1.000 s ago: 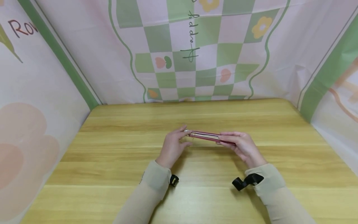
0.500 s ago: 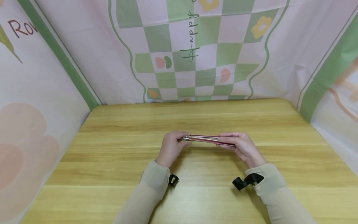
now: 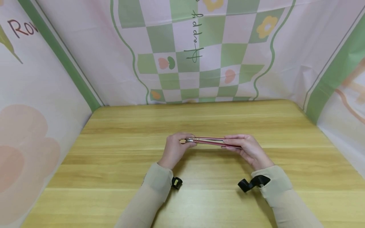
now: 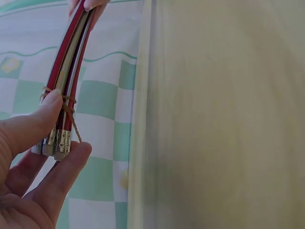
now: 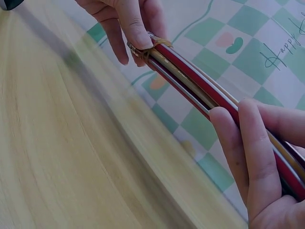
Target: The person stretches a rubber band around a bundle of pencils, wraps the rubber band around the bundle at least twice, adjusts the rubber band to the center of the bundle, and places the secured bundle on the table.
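Observation:
A bundle of pencils (image 3: 209, 141), mostly red with metal ferrules and erasers at one end, is held above the table by both hands. Near the eraser end a brown rubber band (image 4: 70, 114) is wound around it. My left hand (image 3: 173, 150) pinches that end; in the left wrist view the thumb presses the pencils by the band, and one strand stretches to a fingertip. My right hand (image 3: 252, 152) grips the bundle's other end, fingers along its side in the right wrist view. The far tips are hidden by that hand.
Beneath the hands lies a wood-grain table (image 3: 211, 196). A printed cloth (image 3: 188, 79) with green checks stands behind its back edge, and further cloth walls rise at left and right. Black straps (image 3: 253, 183) with devices sit at the wrists.
My left fingers have closed in around the eraser end, which now shows between thumb and fingers. The bundle has become slightly more level. The right hand has hardly moved.

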{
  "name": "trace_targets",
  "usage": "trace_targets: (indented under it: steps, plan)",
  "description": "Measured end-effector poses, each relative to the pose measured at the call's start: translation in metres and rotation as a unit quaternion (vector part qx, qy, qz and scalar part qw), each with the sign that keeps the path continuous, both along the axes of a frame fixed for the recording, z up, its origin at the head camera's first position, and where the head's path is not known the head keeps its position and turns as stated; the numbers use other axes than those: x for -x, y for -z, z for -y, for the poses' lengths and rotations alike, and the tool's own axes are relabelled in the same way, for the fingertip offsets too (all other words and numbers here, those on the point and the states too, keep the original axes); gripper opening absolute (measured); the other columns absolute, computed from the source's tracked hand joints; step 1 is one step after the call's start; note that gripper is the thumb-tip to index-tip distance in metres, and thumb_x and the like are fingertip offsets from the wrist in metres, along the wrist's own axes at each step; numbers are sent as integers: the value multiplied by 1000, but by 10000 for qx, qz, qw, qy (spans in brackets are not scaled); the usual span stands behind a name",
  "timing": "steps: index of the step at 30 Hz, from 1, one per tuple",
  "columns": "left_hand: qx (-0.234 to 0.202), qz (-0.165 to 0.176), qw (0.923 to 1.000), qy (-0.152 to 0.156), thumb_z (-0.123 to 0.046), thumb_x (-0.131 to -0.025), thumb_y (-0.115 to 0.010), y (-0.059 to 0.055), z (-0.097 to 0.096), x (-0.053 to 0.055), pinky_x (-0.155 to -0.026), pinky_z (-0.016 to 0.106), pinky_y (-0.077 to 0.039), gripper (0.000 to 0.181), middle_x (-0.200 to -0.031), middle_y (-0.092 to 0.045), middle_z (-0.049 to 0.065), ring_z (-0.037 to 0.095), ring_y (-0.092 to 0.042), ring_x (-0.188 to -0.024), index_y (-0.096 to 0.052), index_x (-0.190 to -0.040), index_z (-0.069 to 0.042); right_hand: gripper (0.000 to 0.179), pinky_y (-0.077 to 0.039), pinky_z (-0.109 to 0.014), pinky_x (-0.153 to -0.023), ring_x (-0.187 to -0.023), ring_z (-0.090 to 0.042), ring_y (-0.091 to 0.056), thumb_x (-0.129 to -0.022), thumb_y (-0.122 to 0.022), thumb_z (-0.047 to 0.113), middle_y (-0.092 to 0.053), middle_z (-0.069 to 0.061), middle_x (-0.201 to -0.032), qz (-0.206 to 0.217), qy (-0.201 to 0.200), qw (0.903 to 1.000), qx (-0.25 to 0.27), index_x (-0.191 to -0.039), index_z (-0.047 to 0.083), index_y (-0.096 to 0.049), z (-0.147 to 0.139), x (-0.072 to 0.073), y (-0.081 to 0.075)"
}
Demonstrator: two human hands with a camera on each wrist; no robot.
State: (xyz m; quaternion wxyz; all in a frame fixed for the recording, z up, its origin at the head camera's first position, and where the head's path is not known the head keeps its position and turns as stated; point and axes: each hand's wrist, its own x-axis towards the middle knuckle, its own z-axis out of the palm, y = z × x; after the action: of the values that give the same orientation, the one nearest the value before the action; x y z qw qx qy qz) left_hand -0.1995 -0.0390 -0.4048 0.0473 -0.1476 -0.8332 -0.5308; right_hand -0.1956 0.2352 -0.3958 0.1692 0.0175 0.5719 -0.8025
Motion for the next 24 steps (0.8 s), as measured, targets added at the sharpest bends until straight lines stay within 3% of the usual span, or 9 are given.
trace_targets:
  steps: [8,24]
  plan:
    - [234,60,9997,-1,-20,-79,-83,-4,1,-1,-73,23,-55,23,-99,-75,1,13,-66,-92,-78,-100,-13,32,-60,-23,-75,-78,-23,-76,-93,-55,-13,-76,-9,-89,-245,-82,9993,281,-88,9,-79,-2,2,3]
    - [-381,735,9965,132,-21,-76,-86,-7,6,4,-79,27,-51,27,-98,-73,0,13,-61,-92,-77,-101,-16,26,-61,-24,-74,-79,-23,-75,-95,-56,-8,-75,-10,-92,-433,-97,9973,582,-90,6,-76,-3,3,2]
